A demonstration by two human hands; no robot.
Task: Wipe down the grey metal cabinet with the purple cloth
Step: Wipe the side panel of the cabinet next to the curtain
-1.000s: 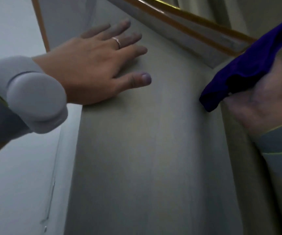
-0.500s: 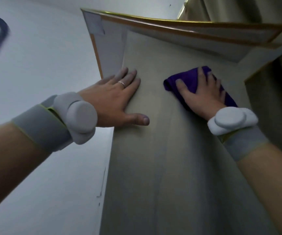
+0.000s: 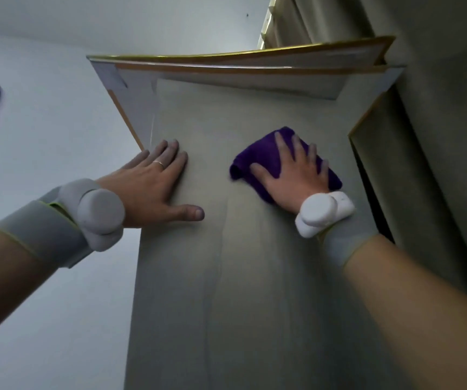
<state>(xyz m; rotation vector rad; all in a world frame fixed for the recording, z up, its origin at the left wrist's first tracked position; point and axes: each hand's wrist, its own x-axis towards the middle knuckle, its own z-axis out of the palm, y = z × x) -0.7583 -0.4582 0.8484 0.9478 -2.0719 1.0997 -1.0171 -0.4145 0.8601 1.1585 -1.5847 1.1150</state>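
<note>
The grey metal cabinet [image 3: 226, 291] rises tall in front of me, seen from below. My right hand [image 3: 294, 175] lies flat with spread fingers on the purple cloth [image 3: 257, 157], pressing it against the upper right of the cabinet's front. The cloth is bunched, and part of it is hidden under the palm. My left hand [image 3: 153, 184] rests flat and open on the cabinet's upper left, by its left edge, thumb stretched out to the right. It holds nothing. Both wrists wear grey bands with white pods.
Flat cardboard sheets [image 3: 254, 66] lie on the cabinet's top and overhang it. A white wall [image 3: 43, 136] stands to the left. Beige curtains [image 3: 437, 136] hang close on the right, with a dark gap beside the cabinet's right edge.
A second ago my right hand held the cloth in the air at the right; it then pressed it flat on the cabinet front. My view has pulled back. The left hand stays in place.
</note>
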